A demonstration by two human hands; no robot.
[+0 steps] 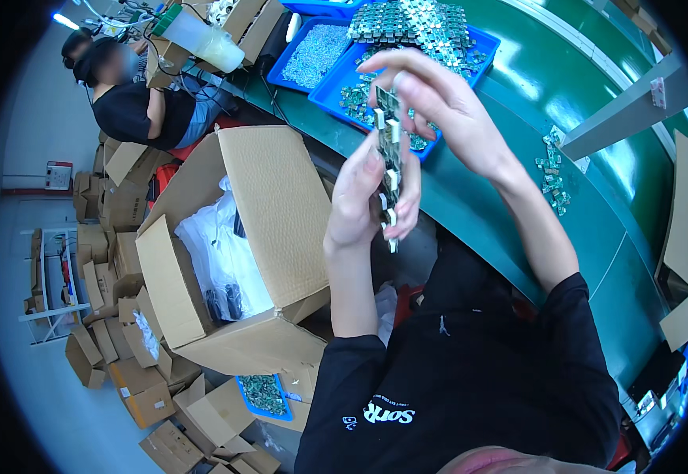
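Observation:
My left hand [353, 197] is wrapped round a narrow green circuit board panel [390, 146] with several pale connectors along it. The panel is held upright, its long side running down between the thumb and fingers. At its top end is my right hand [466, 114], with thumb and curled fingers closed about the upper edge; the exact contact is partly hidden. Beyond the hands, a blue tray [318, 96] holds loose small boards, and stacked board panels [415, 24] rise at its far side. Beside it, another blue tray [274, 77] contains many small pale parts.
A large open carton [280, 205] with white plastic lining stands left of the green table [470, 197]. Small boards [553, 170] lie by a grey post [632, 118] on the right. Another person [134, 103] sits far left, near piled cartons [142, 391]. A blue tray of boards [265, 395] rests below.

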